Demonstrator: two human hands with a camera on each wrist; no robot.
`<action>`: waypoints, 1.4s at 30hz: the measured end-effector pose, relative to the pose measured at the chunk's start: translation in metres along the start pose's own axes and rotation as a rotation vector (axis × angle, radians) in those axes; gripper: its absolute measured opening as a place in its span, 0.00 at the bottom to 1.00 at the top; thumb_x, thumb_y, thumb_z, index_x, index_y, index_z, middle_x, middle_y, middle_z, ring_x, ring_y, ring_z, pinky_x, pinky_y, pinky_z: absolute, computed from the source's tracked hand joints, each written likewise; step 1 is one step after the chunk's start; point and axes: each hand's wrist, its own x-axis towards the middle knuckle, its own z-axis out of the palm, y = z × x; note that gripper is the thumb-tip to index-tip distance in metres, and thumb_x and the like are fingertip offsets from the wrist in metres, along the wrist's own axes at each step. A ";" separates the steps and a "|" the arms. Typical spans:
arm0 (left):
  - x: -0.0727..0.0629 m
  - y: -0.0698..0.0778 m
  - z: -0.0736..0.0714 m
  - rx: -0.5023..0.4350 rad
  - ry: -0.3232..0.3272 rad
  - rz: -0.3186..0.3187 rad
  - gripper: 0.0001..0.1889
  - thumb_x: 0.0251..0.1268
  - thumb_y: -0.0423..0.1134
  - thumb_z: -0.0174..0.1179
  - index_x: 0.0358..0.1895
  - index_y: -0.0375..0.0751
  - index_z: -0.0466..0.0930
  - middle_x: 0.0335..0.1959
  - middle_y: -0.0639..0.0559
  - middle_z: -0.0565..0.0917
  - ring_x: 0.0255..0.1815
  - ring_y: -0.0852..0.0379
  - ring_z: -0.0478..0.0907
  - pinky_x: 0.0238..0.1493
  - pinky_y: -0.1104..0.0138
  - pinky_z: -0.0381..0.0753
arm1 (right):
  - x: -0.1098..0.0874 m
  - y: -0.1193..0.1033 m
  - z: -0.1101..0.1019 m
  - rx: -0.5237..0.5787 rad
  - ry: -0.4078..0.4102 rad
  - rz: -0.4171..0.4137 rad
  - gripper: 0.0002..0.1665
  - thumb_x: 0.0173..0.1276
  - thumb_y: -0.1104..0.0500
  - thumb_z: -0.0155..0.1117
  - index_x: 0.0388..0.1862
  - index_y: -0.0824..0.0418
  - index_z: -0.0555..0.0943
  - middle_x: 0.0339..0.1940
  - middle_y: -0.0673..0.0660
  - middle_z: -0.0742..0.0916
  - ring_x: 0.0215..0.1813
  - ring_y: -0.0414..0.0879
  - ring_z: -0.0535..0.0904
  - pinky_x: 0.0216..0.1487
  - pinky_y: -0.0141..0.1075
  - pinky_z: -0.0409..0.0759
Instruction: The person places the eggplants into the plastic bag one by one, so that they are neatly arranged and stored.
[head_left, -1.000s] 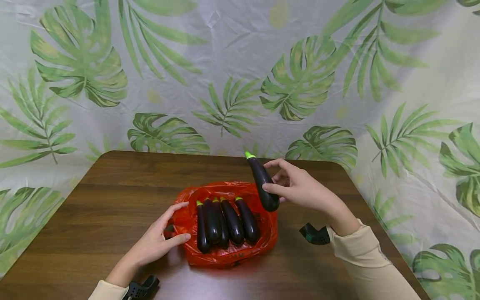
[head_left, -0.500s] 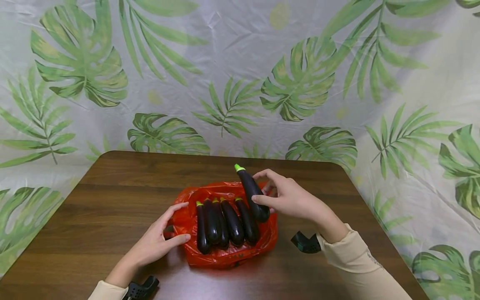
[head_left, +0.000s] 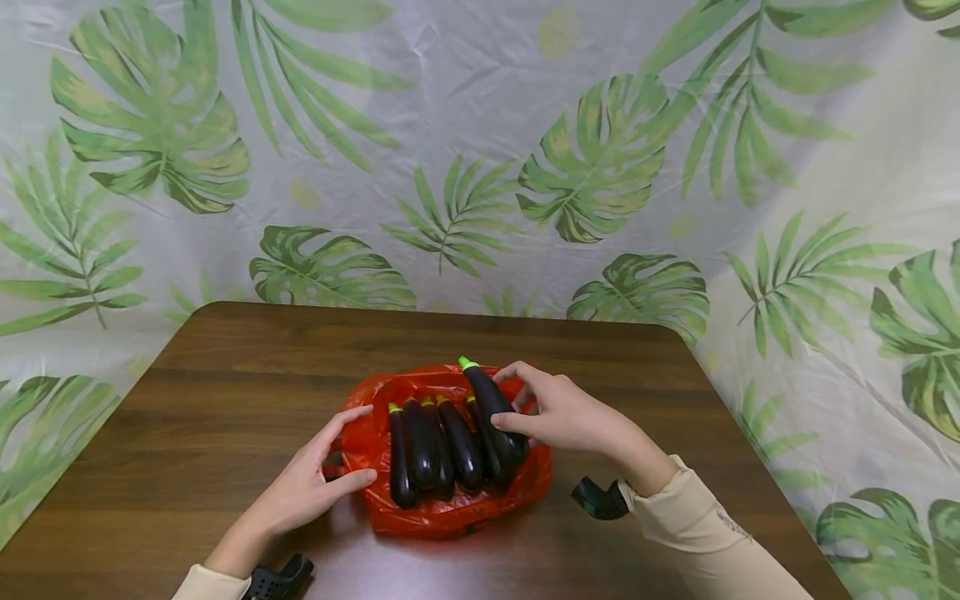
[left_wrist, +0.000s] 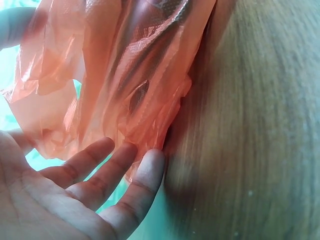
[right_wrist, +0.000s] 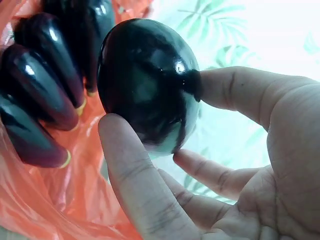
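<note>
My right hand [head_left: 566,414] pinches a dark purple eggplant [head_left: 486,393] between thumb and fingers, its bright green cap pointing up and away. It hangs over the right side of a red plastic bag [head_left: 420,523], overlapping the rightmost of several eggplants [head_left: 423,450] lying side by side inside. In the right wrist view the rounded bottom of the held eggplant [right_wrist: 145,85] faces the camera. My left hand [head_left: 303,483] lies spread along the bag's left side. Its fingertips [left_wrist: 150,167] rest against the thin plastic [left_wrist: 145,120], seen in the left wrist view.
The bag stands on a dark brown wooden table [head_left: 225,375] with rounded far corners. Behind it hangs a pale cloth [head_left: 480,125] printed with green leaves. A black wrist strap [head_left: 600,498] sits by the right sleeve.
My right hand has moved down and left with the held eggplant, bringing it from above the bag's right rim to over the row of eggplants. The left hand stays in place.
</note>
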 end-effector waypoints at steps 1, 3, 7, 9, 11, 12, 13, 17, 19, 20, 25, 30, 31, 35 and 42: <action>0.000 0.000 0.000 0.001 0.000 -0.001 0.37 0.72 0.39 0.71 0.80 0.53 0.65 0.77 0.37 0.72 0.65 0.50 0.81 0.54 0.66 0.87 | 0.000 0.000 0.001 -0.005 -0.004 0.006 0.33 0.77 0.46 0.69 0.74 0.54 0.72 0.42 0.54 0.88 0.33 0.55 0.88 0.37 0.41 0.86; 0.000 0.000 0.000 -0.001 -0.002 -0.001 0.37 0.72 0.39 0.71 0.80 0.53 0.65 0.77 0.36 0.72 0.65 0.50 0.81 0.54 0.66 0.87 | 0.000 0.000 0.003 -0.015 -0.012 0.018 0.32 0.77 0.45 0.69 0.74 0.53 0.72 0.41 0.54 0.87 0.32 0.54 0.87 0.36 0.41 0.86; -0.001 0.000 -0.001 -0.003 -0.002 -0.002 0.37 0.72 0.39 0.71 0.80 0.52 0.65 0.77 0.36 0.72 0.66 0.52 0.80 0.54 0.67 0.87 | -0.002 0.001 0.006 -0.032 -0.022 0.023 0.32 0.77 0.45 0.70 0.73 0.54 0.73 0.40 0.53 0.87 0.29 0.50 0.85 0.35 0.40 0.84; -0.001 0.000 -0.001 -0.002 -0.001 -0.003 0.38 0.72 0.39 0.71 0.80 0.51 0.65 0.77 0.36 0.72 0.66 0.52 0.80 0.54 0.67 0.87 | -0.003 0.003 0.008 -0.042 -0.028 0.020 0.32 0.76 0.45 0.70 0.72 0.54 0.74 0.39 0.53 0.86 0.27 0.48 0.83 0.35 0.39 0.82; -0.001 0.000 -0.001 0.001 -0.001 -0.006 0.38 0.72 0.40 0.71 0.81 0.51 0.65 0.78 0.36 0.71 0.67 0.51 0.80 0.54 0.67 0.87 | -0.004 0.004 0.009 -0.056 -0.034 0.013 0.32 0.76 0.45 0.70 0.72 0.55 0.74 0.38 0.52 0.86 0.26 0.46 0.81 0.34 0.38 0.81; -0.001 0.000 -0.001 0.003 -0.001 -0.008 0.38 0.72 0.40 0.71 0.81 0.51 0.64 0.78 0.36 0.71 0.67 0.50 0.80 0.54 0.67 0.87 | -0.005 0.004 0.010 -0.062 -0.037 0.012 0.31 0.76 0.45 0.70 0.71 0.55 0.74 0.37 0.52 0.86 0.26 0.45 0.80 0.34 0.38 0.80; -0.001 0.000 -0.001 0.004 -0.002 -0.011 0.38 0.72 0.40 0.71 0.81 0.50 0.64 0.78 0.36 0.71 0.67 0.49 0.80 0.54 0.67 0.87 | -0.006 0.005 0.011 -0.066 -0.041 0.016 0.31 0.76 0.45 0.71 0.71 0.55 0.74 0.37 0.52 0.86 0.25 0.44 0.79 0.34 0.38 0.79; -0.002 0.000 -0.002 0.006 -0.004 -0.019 0.38 0.72 0.40 0.71 0.81 0.50 0.64 0.78 0.36 0.71 0.67 0.48 0.80 0.55 0.67 0.86 | -0.008 0.007 0.014 -0.078 -0.066 0.020 0.31 0.75 0.45 0.71 0.70 0.55 0.75 0.35 0.51 0.85 0.25 0.44 0.76 0.34 0.37 0.76; -0.002 0.000 -0.002 0.006 -0.004 -0.021 0.38 0.72 0.41 0.71 0.81 0.50 0.64 0.78 0.37 0.71 0.67 0.50 0.79 0.55 0.67 0.86 | -0.008 0.009 0.016 -0.076 -0.082 0.021 0.30 0.75 0.46 0.71 0.69 0.56 0.75 0.34 0.51 0.85 0.26 0.44 0.76 0.34 0.37 0.76; -0.002 0.000 -0.002 0.006 -0.004 -0.022 0.38 0.72 0.41 0.71 0.81 0.51 0.64 0.78 0.37 0.71 0.67 0.51 0.79 0.55 0.67 0.86 | -0.008 0.009 0.016 -0.075 -0.090 0.018 0.29 0.75 0.46 0.71 0.68 0.56 0.75 0.34 0.51 0.85 0.27 0.44 0.76 0.34 0.36 0.75; -0.002 0.000 -0.002 0.006 -0.001 -0.021 0.38 0.72 0.41 0.71 0.81 0.53 0.64 0.78 0.37 0.71 0.67 0.53 0.79 0.55 0.67 0.86 | -0.005 0.013 0.021 -0.077 -0.119 0.017 0.28 0.76 0.47 0.71 0.67 0.57 0.76 0.32 0.52 0.84 0.26 0.43 0.75 0.32 0.36 0.73; -0.002 0.001 -0.001 0.002 -0.002 -0.028 0.38 0.71 0.41 0.72 0.81 0.51 0.65 0.78 0.36 0.72 0.67 0.49 0.79 0.54 0.67 0.86 | 0.001 0.013 0.025 -0.109 -0.105 0.016 0.28 0.74 0.47 0.73 0.65 0.58 0.77 0.29 0.52 0.82 0.26 0.42 0.74 0.31 0.35 0.72; -0.002 0.001 -0.001 0.001 -0.002 -0.028 0.38 0.71 0.41 0.72 0.81 0.51 0.65 0.78 0.36 0.72 0.67 0.49 0.80 0.54 0.67 0.86 | 0.003 0.013 0.026 -0.121 -0.100 0.017 0.29 0.74 0.47 0.73 0.65 0.59 0.77 0.28 0.52 0.81 0.27 0.42 0.74 0.32 0.35 0.71; -0.002 0.001 -0.001 -0.003 -0.003 -0.026 0.38 0.71 0.41 0.72 0.81 0.51 0.64 0.78 0.36 0.72 0.67 0.51 0.80 0.54 0.67 0.86 | 0.011 0.013 0.030 -0.159 -0.085 0.020 0.29 0.73 0.47 0.73 0.65 0.60 0.77 0.26 0.51 0.79 0.26 0.42 0.72 0.33 0.35 0.69; -0.001 0.000 -0.001 -0.010 -0.008 -0.025 0.38 0.71 0.40 0.71 0.81 0.51 0.64 0.78 0.36 0.72 0.66 0.51 0.80 0.54 0.67 0.87 | 0.024 0.011 0.035 -0.195 -0.052 0.039 0.29 0.73 0.48 0.73 0.66 0.60 0.77 0.31 0.52 0.82 0.32 0.43 0.76 0.38 0.37 0.75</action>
